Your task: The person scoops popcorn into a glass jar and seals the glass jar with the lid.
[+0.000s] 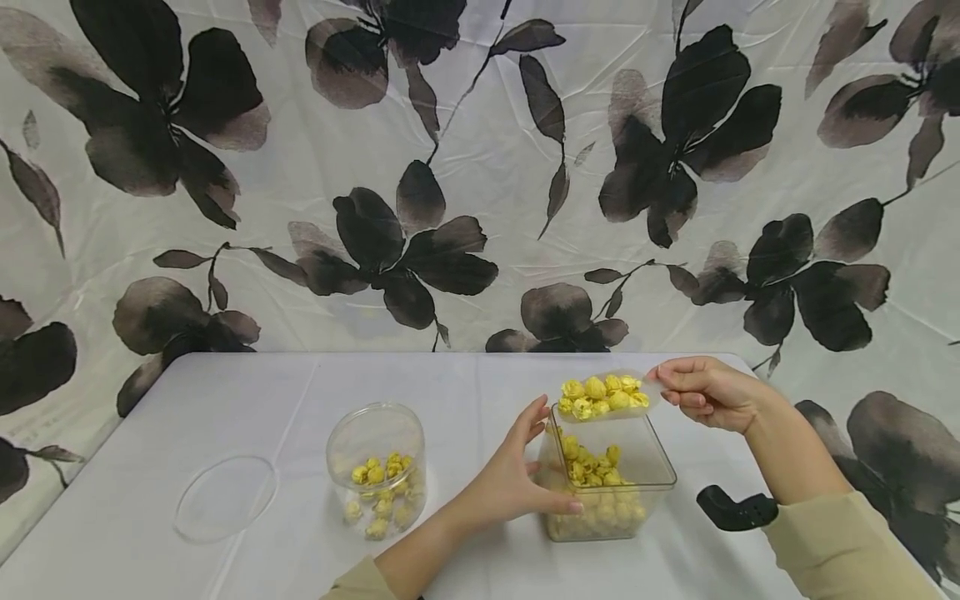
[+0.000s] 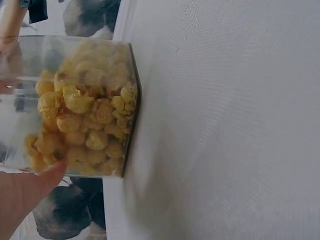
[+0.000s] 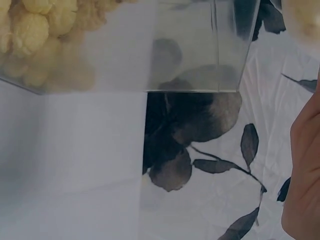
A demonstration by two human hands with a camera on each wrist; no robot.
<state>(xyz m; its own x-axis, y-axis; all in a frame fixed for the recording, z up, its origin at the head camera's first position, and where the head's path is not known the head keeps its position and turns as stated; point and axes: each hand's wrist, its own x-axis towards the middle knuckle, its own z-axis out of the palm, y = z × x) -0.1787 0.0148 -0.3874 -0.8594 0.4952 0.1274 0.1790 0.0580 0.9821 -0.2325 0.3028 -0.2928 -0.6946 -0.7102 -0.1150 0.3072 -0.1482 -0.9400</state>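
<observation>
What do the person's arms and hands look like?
The left sleeve and right sleeve are tan and look plain. A black, curved gadget sticks out by the right sleeve. The left hand and right hand show no gloves or rings.

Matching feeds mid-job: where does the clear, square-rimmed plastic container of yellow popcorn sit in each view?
Head: lower right of centre, the clear, square-rimmed plastic container with the left hand at its left side.
Left wrist: upper left, turned sideways, base facing right.
Right wrist: along the top, cut off by the frame.
Shared landmark: the white tabletop, on the right in left wrist, lower left in right wrist.
</observation>
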